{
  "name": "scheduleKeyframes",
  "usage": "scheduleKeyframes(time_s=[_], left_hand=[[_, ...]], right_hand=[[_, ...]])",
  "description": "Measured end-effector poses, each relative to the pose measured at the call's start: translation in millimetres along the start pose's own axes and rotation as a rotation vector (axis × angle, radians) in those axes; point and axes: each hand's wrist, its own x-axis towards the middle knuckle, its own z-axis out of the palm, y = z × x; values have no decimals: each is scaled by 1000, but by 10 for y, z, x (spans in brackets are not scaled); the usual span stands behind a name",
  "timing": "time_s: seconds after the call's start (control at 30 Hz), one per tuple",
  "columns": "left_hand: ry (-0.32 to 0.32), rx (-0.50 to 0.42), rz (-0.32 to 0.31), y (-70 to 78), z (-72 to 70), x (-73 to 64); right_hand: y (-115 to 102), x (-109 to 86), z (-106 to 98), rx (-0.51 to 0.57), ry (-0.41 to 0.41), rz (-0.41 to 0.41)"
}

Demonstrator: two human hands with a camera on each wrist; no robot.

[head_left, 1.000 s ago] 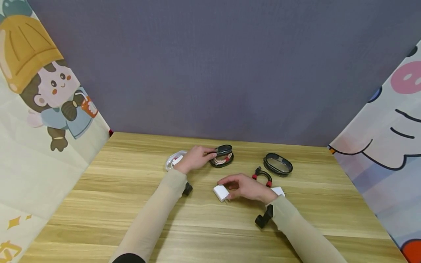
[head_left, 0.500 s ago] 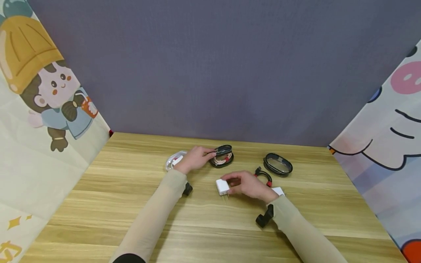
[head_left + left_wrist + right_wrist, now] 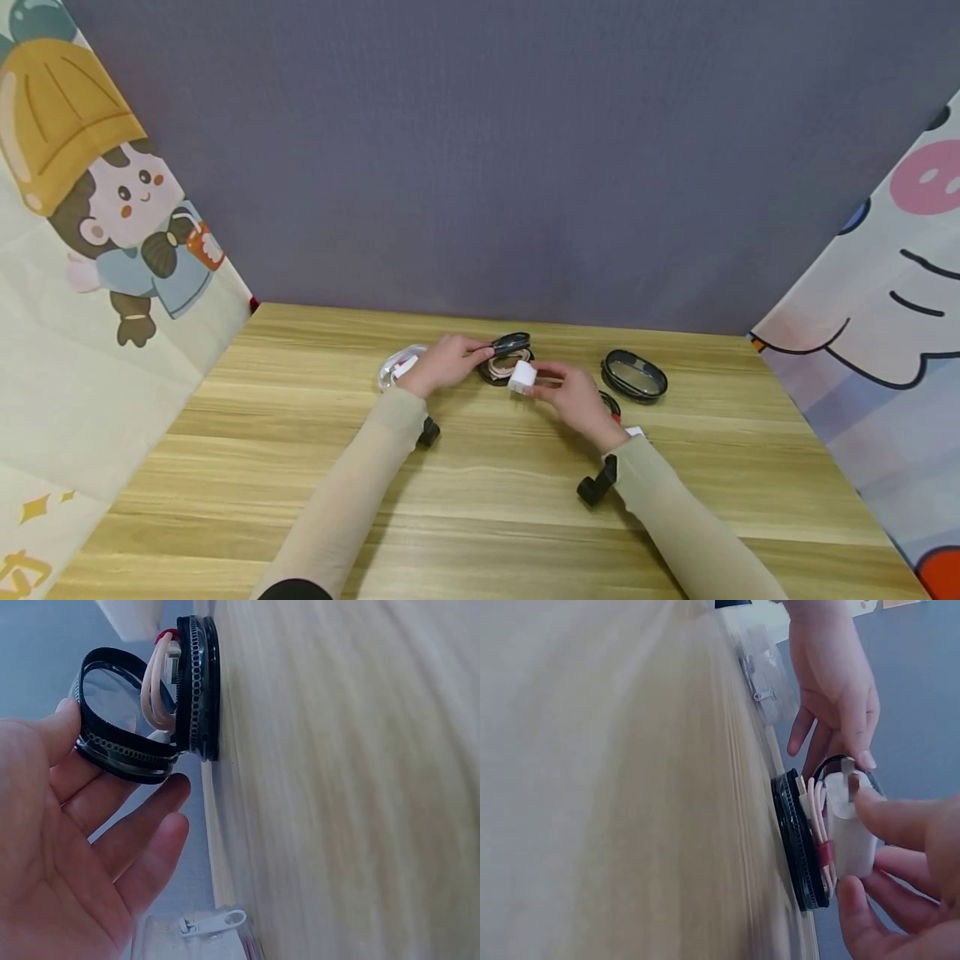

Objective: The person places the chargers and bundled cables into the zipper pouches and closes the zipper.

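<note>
Charger (image 3: 522, 377), white and pronged, has just come up from the nearer part of the table (image 3: 480, 517) to the front of the black-rimmed case (image 3: 199, 697), carried by the right hand (image 3: 573, 398). That thumb and fingertips pinch it at its sides. The left hand (image 3: 442, 362) has kept its place throughout, thumb and fingers gripping the raised flap of the case. So both hands' work now meets at one spot, with the case held open and the charger just beside its mouth; whether they touch cannot be told.

What crowds the opening is a coiled pink cable (image 3: 154, 690) with a red band, lying inside the case, and the flap, which is only partly lifted. Near the left wrist lies a clear case (image 3: 386, 372) with something white in it. Beyond the right hand sits another black-rimmed pouch (image 3: 633, 375); a black cable (image 3: 612, 405) and a white block (image 3: 636, 432) are partly hidden by the right hand and wrist.
</note>
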Motion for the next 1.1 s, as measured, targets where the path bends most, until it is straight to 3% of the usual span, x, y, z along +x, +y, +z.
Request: scheduleKeyframes(time_s=[0.43, 0.67, 0.93, 1.1], left_hand=[[0, 5, 24, 57, 1, -5], [0, -2, 37, 68, 11, 9], [-3, 2, 65, 68, 17, 21], [-3, -6, 49, 83, 22, 7]], right_hand=[[-12, 225, 199, -208, 160, -47], [-15, 293, 247, -226, 230, -33], [-27, 354, 257, -239, 236, 0], [-7, 364, 256, -231, 206, -29]])
